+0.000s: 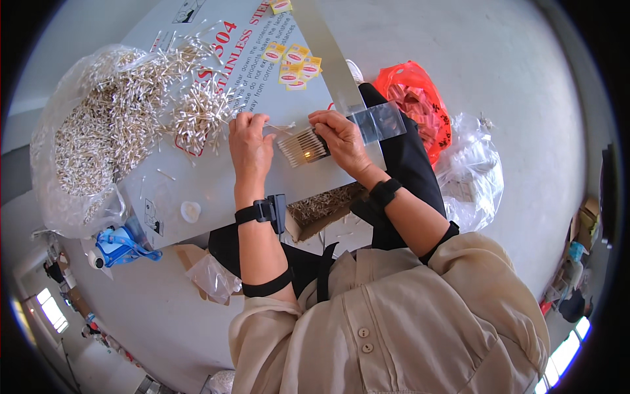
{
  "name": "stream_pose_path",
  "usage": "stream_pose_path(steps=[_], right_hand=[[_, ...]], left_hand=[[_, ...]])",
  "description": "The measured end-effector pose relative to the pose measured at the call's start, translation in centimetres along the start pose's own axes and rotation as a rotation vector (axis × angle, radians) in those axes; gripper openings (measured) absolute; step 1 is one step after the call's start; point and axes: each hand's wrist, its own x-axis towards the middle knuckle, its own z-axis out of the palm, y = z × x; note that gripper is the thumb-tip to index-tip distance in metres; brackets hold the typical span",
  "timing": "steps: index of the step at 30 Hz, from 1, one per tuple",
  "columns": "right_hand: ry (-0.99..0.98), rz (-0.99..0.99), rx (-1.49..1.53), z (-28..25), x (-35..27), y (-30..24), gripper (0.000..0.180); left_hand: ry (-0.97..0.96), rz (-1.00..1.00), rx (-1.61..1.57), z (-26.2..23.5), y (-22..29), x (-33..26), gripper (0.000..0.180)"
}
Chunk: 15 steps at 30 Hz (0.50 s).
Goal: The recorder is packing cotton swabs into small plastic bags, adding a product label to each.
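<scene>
White lined-up swabs (296,146), axes approx. L–R (tips twd. L hand (251,141)).

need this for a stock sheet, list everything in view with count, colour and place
table: 1, grey, centre-left
swab heap: uncountable, white-tipped, table's left
swab bag: 1, clear, around heap
swab row: roughly a dozen, pale, table's right
clear film: 1, transparent, right of row
packets: several, yellow-white, table's far side
dish: 1, whitish, table's near left
container: 1, blue-white, table's left corner
red bag: 1, red, right
clear bag: 1, transparent, below red bag
carton: 1, brown, below table
wristbands: 2, black, wrists
shirt: 1, beige, torso
left grip: 1, bare, left of row
right grip: 1, bare, at row
</scene>
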Motion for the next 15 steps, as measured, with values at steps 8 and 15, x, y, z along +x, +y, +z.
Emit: stream_pose_path(steps=[8, 15], right_hand=[[-0.037, 0.013, -0.041, -0.1, 0.0, -0.2, 0.012], [-0.027, -0.009, -0.045, -0.1, -0.1, 0.0, 0.011]], left_hand=[[-0.005, 0.031, -0.048, 1.0, -1.6, 0.2, 0.019], [0.019, -0.033, -0.041, 1.6, -1.8, 1.2, 0.011]])
